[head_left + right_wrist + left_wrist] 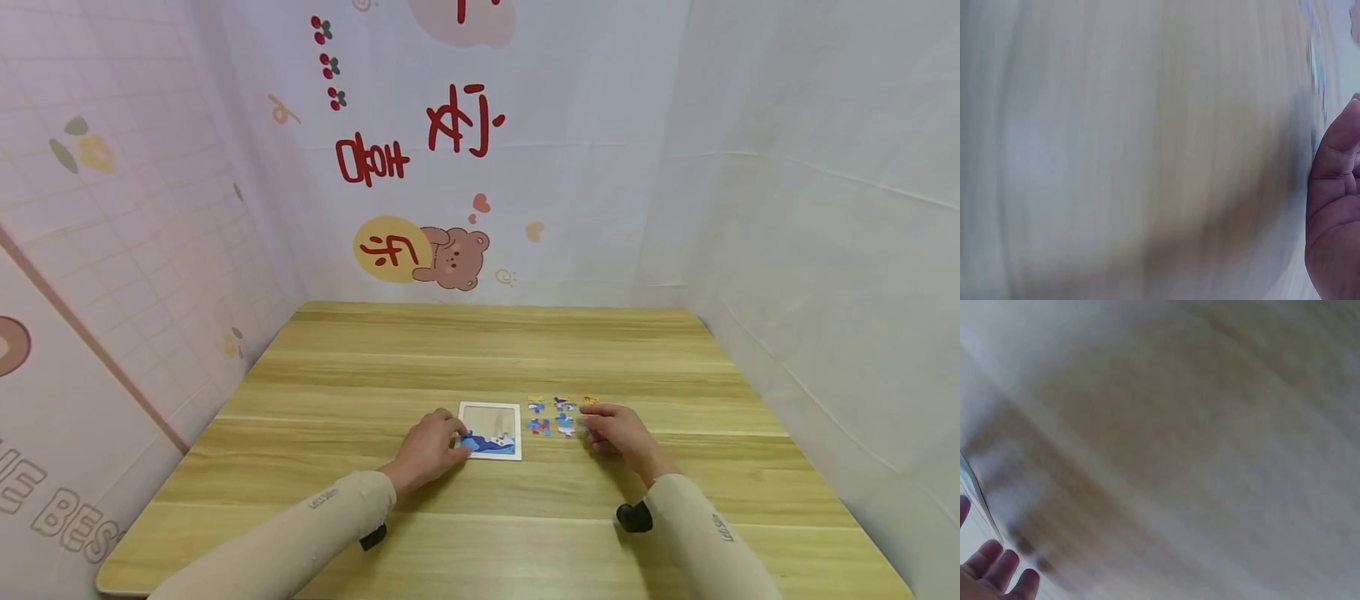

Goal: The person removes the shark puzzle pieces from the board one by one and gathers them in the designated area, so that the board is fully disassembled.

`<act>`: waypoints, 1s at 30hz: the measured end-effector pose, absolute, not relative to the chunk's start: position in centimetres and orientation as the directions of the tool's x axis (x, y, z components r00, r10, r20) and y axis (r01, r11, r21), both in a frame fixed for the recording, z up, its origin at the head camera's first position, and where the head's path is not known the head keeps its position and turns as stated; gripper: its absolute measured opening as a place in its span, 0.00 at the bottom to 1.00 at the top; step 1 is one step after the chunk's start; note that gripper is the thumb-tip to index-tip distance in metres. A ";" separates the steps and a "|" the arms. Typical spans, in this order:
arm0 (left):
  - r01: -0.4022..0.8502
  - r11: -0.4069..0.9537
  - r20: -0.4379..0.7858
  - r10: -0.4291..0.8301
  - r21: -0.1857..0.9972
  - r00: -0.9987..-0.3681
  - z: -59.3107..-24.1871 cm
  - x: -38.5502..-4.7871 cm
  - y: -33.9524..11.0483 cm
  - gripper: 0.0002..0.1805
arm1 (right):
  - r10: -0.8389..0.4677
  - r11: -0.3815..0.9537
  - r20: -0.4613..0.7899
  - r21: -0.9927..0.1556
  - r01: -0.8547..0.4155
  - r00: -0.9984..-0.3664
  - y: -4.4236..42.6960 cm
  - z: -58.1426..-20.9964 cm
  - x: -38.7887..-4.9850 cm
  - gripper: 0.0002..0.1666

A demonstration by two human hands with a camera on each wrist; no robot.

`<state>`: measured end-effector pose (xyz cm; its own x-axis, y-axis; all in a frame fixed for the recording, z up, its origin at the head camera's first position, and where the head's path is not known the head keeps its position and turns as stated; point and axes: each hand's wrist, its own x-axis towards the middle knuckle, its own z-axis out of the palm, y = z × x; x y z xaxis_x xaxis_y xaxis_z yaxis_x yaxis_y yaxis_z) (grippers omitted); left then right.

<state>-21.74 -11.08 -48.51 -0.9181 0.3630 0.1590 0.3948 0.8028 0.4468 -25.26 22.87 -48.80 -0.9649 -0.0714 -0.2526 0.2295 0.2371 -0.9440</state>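
Head view: 1 tabletop [450,350], light wood-grain finish, rounded near-left corner; 1 square puzzle frame [518,433], thin white border, around mid-tabletop, wood-toned inside except for blue/purple/white printed pieces [491,443] along its near side, count unreadable. 5 loose pieces [565,425] visible, flat, knobbed jigsaw shapes, multicolour print, in 2 rows between frame and tabletop's right edge; a further bit shows at the right hand's fingers, too covered to identify. Left hand [431,446]: fingers relaxed, not clenched, resting at the frame's left side near its near-left corner. Right hand [622,433]: fingers bent over the rightmost loose pieces; can't tell if pinching one. 2 cream sleeves [285,533], printed lettering. Left wrist view: 4 fingertips at lower left, loosely spread by the frame's pale edge, wood grain blurred. Right wrist view: hand cropped at right, smeared colours beside it, grasp can't be confirmed.
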 end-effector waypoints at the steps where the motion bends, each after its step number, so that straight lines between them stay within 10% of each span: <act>1: 0.403 0.800 0.168 0.367 0.444 -0.915 -48.5 -21.7 -11.0 0.13 | -0.084 0.239 -0.249 -0.945 0.223 -0.965 22.1 -48.8 -25.3 0.23; 30: 0.458 0.815 0.222 0.403 0.354 -0.888 -49.2 -21.9 -8.7 0.09 | -0.276 0.415 -0.171 -0.909 0.044 -0.946 12.0 -49.3 -23.5 0.19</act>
<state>-21.93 -8.65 -49.18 -0.8880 0.4026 0.2221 0.4582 0.8153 0.3541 -23.52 12.00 -49.26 -0.9458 -0.2759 -0.1714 0.0435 0.4152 -0.9087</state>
